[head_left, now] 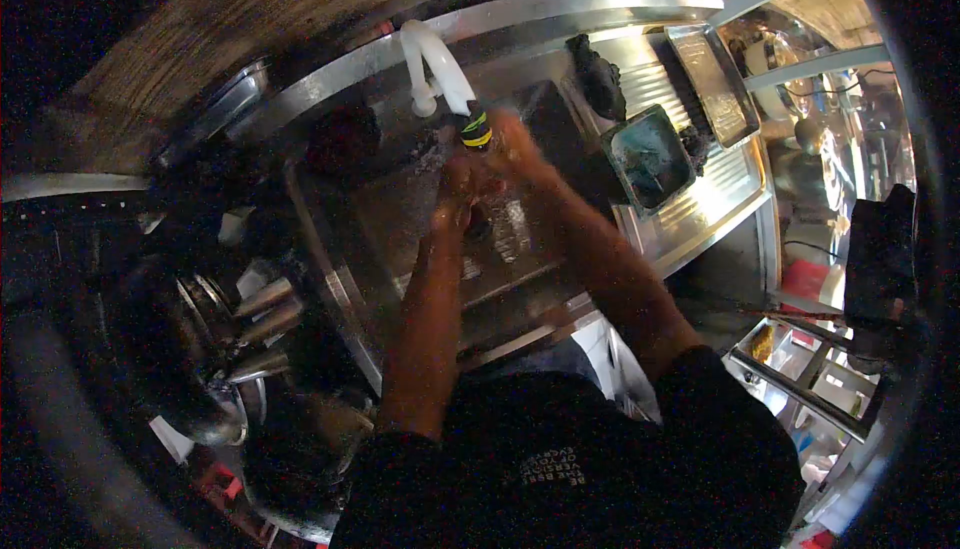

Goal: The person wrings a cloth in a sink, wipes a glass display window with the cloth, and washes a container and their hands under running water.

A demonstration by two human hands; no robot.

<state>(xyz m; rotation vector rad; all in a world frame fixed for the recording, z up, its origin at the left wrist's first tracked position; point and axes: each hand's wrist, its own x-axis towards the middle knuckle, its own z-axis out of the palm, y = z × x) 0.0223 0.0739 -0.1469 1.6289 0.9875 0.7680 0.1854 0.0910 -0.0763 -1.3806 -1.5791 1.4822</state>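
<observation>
Both my hands are close together over a metal sink (400, 239), just below the end of a white curved faucet (445, 69). Black and yellow-green bands (475, 131) wrap the faucet's tip. My left hand (460, 184) is under the tip, with splashing water beside it. Nearest to the banded tip is my right hand (512, 144), smeared by motion; whether it touches the tip is unclear. The fingers of both hands are too blurred to read, and I cannot make out anything held in them.
Right of the sink, a ribbed metal drainboard (735, 184) carries a teal square container (650, 159), a dark crumpled cloth (597, 79) and a metal tray (712, 84). Stacked metal pots and pans (265, 314) stand in shadow at the left. A wire-sided rack (805, 374) is at lower right.
</observation>
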